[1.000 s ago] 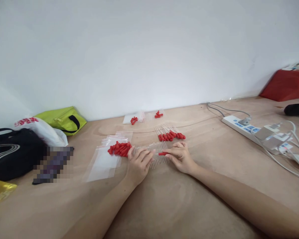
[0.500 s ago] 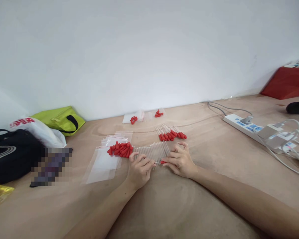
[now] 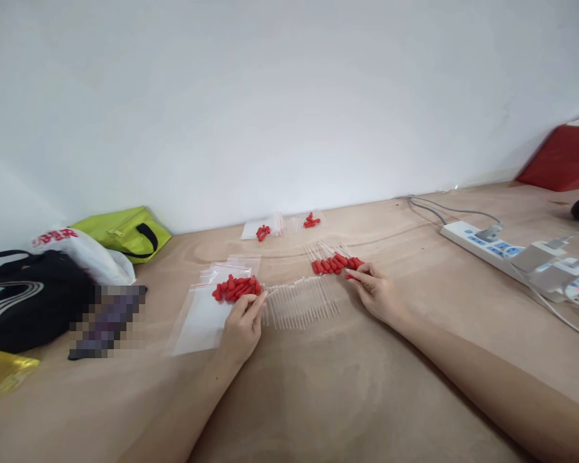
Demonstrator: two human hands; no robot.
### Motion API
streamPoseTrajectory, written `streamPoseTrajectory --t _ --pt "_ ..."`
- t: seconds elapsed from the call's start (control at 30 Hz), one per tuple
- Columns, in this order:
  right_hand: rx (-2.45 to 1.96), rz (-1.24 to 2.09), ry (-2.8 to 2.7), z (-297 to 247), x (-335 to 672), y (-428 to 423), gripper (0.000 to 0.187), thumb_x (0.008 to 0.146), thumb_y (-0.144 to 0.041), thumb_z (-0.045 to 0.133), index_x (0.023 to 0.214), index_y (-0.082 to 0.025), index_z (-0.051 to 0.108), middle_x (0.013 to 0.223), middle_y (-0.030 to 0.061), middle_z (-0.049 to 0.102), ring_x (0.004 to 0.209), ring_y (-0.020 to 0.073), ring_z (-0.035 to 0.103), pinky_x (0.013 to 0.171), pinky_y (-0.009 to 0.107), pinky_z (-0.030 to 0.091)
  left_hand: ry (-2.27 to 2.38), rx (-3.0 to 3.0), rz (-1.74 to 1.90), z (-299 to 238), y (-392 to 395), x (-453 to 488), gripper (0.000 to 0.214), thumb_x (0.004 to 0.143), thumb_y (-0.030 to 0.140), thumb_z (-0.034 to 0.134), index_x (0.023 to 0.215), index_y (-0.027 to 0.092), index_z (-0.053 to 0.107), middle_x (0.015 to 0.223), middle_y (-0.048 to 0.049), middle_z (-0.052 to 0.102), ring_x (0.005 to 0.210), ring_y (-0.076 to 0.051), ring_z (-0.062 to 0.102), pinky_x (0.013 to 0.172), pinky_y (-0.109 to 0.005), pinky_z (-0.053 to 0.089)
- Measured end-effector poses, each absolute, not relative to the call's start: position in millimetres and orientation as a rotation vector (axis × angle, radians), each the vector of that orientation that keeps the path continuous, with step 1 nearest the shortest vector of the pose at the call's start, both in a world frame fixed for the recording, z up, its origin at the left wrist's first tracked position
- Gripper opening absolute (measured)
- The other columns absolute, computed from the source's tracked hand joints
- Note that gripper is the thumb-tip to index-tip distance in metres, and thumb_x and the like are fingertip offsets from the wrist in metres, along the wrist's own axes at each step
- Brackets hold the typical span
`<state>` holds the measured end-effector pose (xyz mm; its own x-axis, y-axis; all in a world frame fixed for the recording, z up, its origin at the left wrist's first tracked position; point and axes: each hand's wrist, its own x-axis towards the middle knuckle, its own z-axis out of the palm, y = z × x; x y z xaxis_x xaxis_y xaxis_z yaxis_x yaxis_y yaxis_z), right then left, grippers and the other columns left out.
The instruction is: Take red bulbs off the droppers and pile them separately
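Observation:
My left hand (image 3: 244,321) is closed in a pinch at the left end of a row of thin clear glass tubes (image 3: 302,305). One tube appears to be between its fingertips. Just beyond that hand, red rubber bulbs (image 3: 232,289) are heaped on clear zip bags (image 3: 197,318). On the right, my right hand (image 3: 379,296) pinches a dropper by its red bulb (image 3: 348,275), its tube hard to make out. It is close to a group of droppers (image 3: 328,263), glass tubes with red bulbs on the near ends.
Two small bags with red bulbs (image 3: 263,233) lie near the wall. A power strip (image 3: 477,241) with plugs and cables is at right, a red bag (image 3: 562,157) behind it. To the left sit a lime-green bag (image 3: 120,235), a white plastic bag (image 3: 89,254) and a black bag (image 3: 38,302).
My right hand has moved away to the right and up with a red bulb, beside the finished-looking droppers. My left hand has shifted left from the tubes' near ends to their left end.

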<state>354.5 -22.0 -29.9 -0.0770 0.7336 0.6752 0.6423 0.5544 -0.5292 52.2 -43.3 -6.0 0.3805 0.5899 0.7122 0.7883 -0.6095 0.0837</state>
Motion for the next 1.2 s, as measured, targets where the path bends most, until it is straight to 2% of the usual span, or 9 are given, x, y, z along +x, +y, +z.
streamPoseTrajectory --t 0.13,0.27,0.37,0.53,0.63,0.73,0.87,1.03,1.2 --pt "-1.197 0.144 -1.759 -30.9 350.5 -22.9 0.024 0.081 -0.022 0.040 0.094 -0.019 0.061 0.081 0.0053 0.054 0.067 0.0128 0.054 0.059 0.025 0.046 -1.241 -2.376 -1.026 -7.7 -41.8 59.1 0.039 0.085 0.009 0.035 0.122 0.015 0.046 0.086 -0.0062 0.047 0.072 -0.010 0.051 0.067 -0.021 0.046" --pt "-1.284 0.140 -1.745 -30.5 353.0 -23.2 0.013 0.078 -0.024 0.044 0.077 -0.019 0.055 0.071 0.0018 0.054 0.054 0.0102 0.050 0.052 0.023 0.043 -1.223 -2.406 -1.007 -9.5 -39.2 58.9 0.037 0.084 0.008 0.035 0.117 0.016 0.050 0.087 -0.0060 0.048 0.077 -0.011 0.052 0.070 -0.023 0.047" --pt "-1.268 0.140 -1.788 -32.2 353.0 -21.3 0.017 0.079 -0.028 0.047 0.066 -0.019 0.053 0.068 0.0022 0.054 0.058 0.0118 0.053 0.053 0.024 0.044 -1.223 -2.446 -1.008 -9.7 -39.2 59.2 0.032 0.083 0.009 0.037 0.110 0.016 0.054 0.087 -0.0056 0.051 0.080 -0.012 0.054 0.072 -0.023 0.047" --pt "-1.247 0.149 -1.791 -34.0 352.0 -22.3 0.016 0.080 -0.028 0.047 0.072 -0.019 0.058 0.074 0.0036 0.055 0.060 0.0115 0.054 0.055 0.024 0.044 -1.187 -2.534 -1.013 -7.4 -42.4 61.2 0.023 0.082 0.017 0.045 0.102 0.015 0.056 0.094 -0.0077 0.055 0.085 -0.014 0.056 0.075 -0.026 0.049" --pt "-1.254 0.075 -1.784 -31.1 354.4 -21.4 0.015 0.080 -0.028 0.048 0.077 -0.019 0.059 0.077 0.0041 0.058 0.069 0.0137 0.056 0.064 0.027 0.044 -1.162 -2.586 -0.985 -6.1 -44.8 61.3 0.026 0.080 0.024 0.051 0.104 0.013 0.055 0.097 -0.0097 0.055 0.090 -0.017 0.056 0.078 -0.030 0.049" --pt "-1.331 -0.053 -1.779 -23.8 356.4 -14.7 0.017 0.080 -0.031 0.049 0.081 -0.020 0.061 0.079 0.0046 0.060 0.076 0.0166 0.055 0.071 0.031 0.040 -1.169 -2.610 -0.977 -3.9 -46.8 60.5 0.029 0.079 0.028 0.053 0.104 0.013 0.055 0.098 -0.0109 0.056 0.091 -0.018 0.056 0.078 -0.031 0.050" --pt "-1.528 -0.234 -1.760 -12.4 352.9 1.3 0.027 0.079 -0.042 0.050 0.087 -0.021 0.065 0.078 0.0061 0.062 0.078 0.0205 0.052 0.070 0.034 0.032 -1.128 -2.686 -0.919 2.1 -45.9 55.0 0.027 0.081 0.025 0.049 0.105 0.014 0.057 0.102 -0.0114 0.058 0.098 -0.019 0.054 0.083 -0.035 0.048" --pt "-1.647 -0.337 -1.741 -10.6 343.0 18.3 0.034 0.080 -0.049 0.046 0.076 -0.023 0.068 0.074 0.0060 0.061 0.077 0.0206 0.048 0.068 0.035 0.025 -1.032 -2.853 -0.617 8.7 -38.9 42.6 0.034 0.087 0.017 0.036 0.117 0.023 0.051 0.118 -0.0050 0.056 0.120 -0.019 0.040 0.095 -0.041 0.039" --pt "-1.618 -0.348 -1.714 -12.3 337.6 20.7 0.035 0.082 -0.041 0.044 0.065 -0.023 0.068 0.067 0.0050 0.060 0.073 0.0189 0.045 0.069 0.036 0.023 -1.075 -2.844 -0.432 7.0 -36.7 38.3 0.033 0.087 0.022 0.039 0.118 0.024 0.051 0.118 -0.0047 0.057 0.121 -0.021 0.040 0.100 -0.049 0.030"
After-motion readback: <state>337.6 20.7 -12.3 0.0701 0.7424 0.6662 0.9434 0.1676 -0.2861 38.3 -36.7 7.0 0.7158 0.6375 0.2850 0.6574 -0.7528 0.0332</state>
